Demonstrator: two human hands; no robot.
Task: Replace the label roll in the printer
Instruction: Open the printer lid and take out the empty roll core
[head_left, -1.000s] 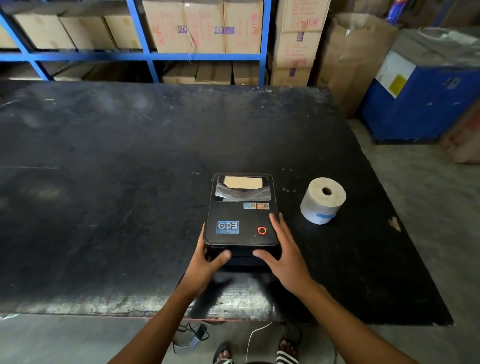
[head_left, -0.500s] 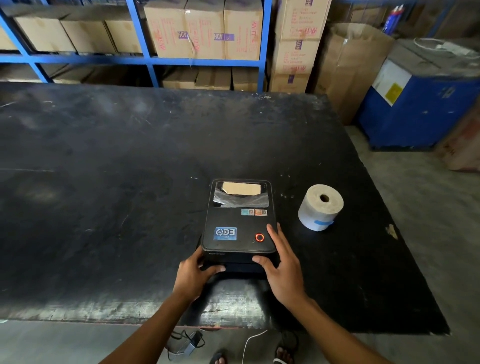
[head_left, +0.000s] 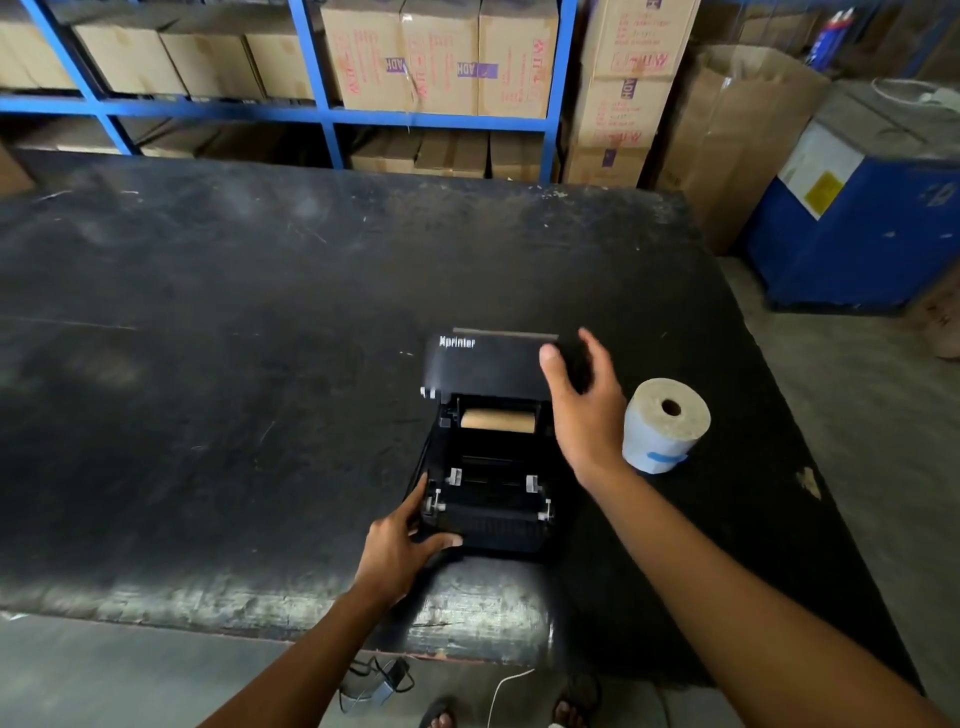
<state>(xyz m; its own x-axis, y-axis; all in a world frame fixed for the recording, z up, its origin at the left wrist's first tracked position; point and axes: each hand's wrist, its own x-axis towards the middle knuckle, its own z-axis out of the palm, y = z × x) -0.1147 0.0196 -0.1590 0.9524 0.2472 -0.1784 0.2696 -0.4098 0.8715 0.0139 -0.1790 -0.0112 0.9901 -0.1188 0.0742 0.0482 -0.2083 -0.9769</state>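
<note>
A black label printer (head_left: 488, 519) sits near the front of the dark table, its lid (head_left: 483, 366) swung up and back. Inside, a bare brown cardboard core (head_left: 497, 420) lies across the roll bay. My left hand (head_left: 400, 551) grips the printer's front left corner. My right hand (head_left: 584, 405) is on the raised lid's right edge, thumb in front and fingers behind it. A full white label roll (head_left: 665, 423) with blue tape stands on end on the table, just right of the printer and my right wrist.
The black table (head_left: 234, 364) reaches far to the left and back. Blue shelving (head_left: 322, 111) with cardboard boxes stands behind it. A blue bin (head_left: 857, 228) and a brown sack stand at the right. Cables and an adapter (head_left: 382, 680) lie on the floor below.
The printer lid has gone from shut to raised upright, exposing the empty core. My right hand rose from the front edge with the lid; my left hand shifted to the front left corner.
</note>
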